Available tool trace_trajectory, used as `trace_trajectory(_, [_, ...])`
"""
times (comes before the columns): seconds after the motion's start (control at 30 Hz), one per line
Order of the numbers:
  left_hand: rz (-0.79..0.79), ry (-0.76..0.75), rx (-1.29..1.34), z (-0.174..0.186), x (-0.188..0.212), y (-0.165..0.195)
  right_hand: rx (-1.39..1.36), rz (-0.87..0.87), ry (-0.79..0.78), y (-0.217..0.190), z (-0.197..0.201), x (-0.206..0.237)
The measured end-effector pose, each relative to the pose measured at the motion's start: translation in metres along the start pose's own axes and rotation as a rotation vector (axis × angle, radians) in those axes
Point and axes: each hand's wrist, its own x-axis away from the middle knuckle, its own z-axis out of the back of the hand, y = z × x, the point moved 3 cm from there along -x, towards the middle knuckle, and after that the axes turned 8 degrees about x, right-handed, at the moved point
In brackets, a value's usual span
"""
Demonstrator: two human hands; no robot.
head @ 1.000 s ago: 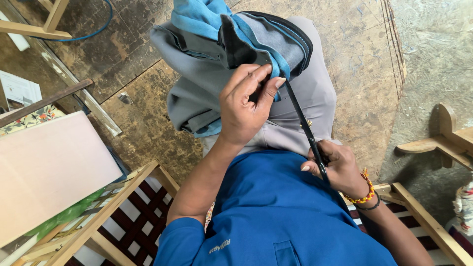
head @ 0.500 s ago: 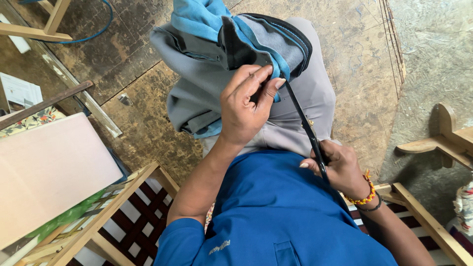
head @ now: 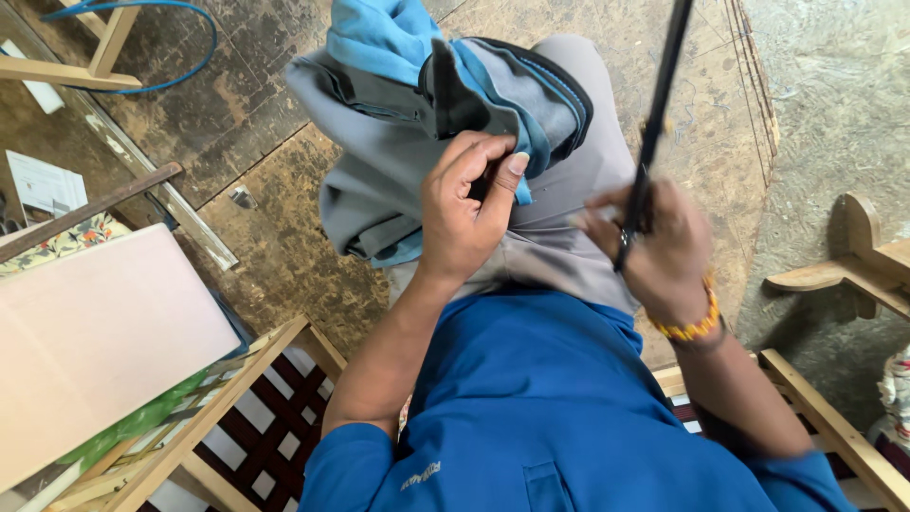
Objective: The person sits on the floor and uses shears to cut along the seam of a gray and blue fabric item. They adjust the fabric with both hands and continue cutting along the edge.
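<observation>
A grey and blue fabric bag [head: 379, 161] lies on my lap, over grey trousers [head: 569, 218]. My left hand [head: 460, 213] pinches the bag's blue-edged opening between thumb and fingers. My right hand [head: 664, 256], with a yellow bead bracelet at the wrist, is blurred and grips a thin black strap [head: 664, 76]. The strap runs straight from that fist to the top edge of the view. Where its lower end joins the bag is hidden behind my hands.
A pale board [head: 95, 332] and a wooden frame [head: 237, 398] with a red-and-white checked cushion stand at the lower left. Wooden pieces [head: 853, 265] lie at the right. A blue hose [head: 142, 57] and a paper sheet [head: 43, 180] lie on the worn plywood floor.
My right hand has risen from beside my hip, pulling the black strap up and away from the bag. My left hand stays on the bag's opening.
</observation>
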Motion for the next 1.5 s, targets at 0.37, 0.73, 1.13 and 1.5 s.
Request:
trace_trajectory(0.37, [0.05,0.046,-0.08,0.0,0.003,0.002,-0.082,0.199,0.138,-0.047,-0.02,-0.066])
trace_trajectory(0.73, [0.027,0.009,-0.085,0.022,-0.005,0.006,-0.078,0.175,0.121,-0.047,-0.02,-0.068])
trace_trajectory(1.13, [0.15,0.17,0.027,0.017,-0.008,-0.005,-0.099,0.117,0.144,-0.065,-0.03,-0.055])
trace_trajectory(1.5, [0.08,0.135,0.125,0.005,-0.009,-0.007,-0.2,-0.009,0.109,-0.037,-0.033,-0.063])
